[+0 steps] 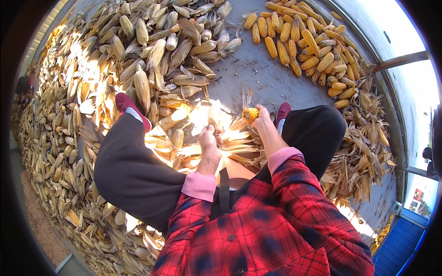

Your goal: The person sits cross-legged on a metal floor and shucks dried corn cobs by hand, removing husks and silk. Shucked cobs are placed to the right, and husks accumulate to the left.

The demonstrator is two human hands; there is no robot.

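Observation:
Between my knees, my left hand (209, 142) is closed around the lower end of a pale, husk-covered ear of corn (214, 117) that points away from me in bright sun. To its right, my right hand (261, 117) grips a husked yellow ear of corn (250, 115), its end facing left. The two hands are apart. Below and between them lie loose dry corn husks (238, 139). Husked yellow cobs (310, 45) are piled at the upper right, and unhusked ears (155, 51) are heaped at the upper left.
My feet in red shoes (133, 108) rest on either side of the husks. A wide spread of unhusked corn (58, 148) covers the left. More stripped husks (362, 151) lie beyond my right knee, near the wall's base. Grey concrete floor (255, 76) shows between the heaps.

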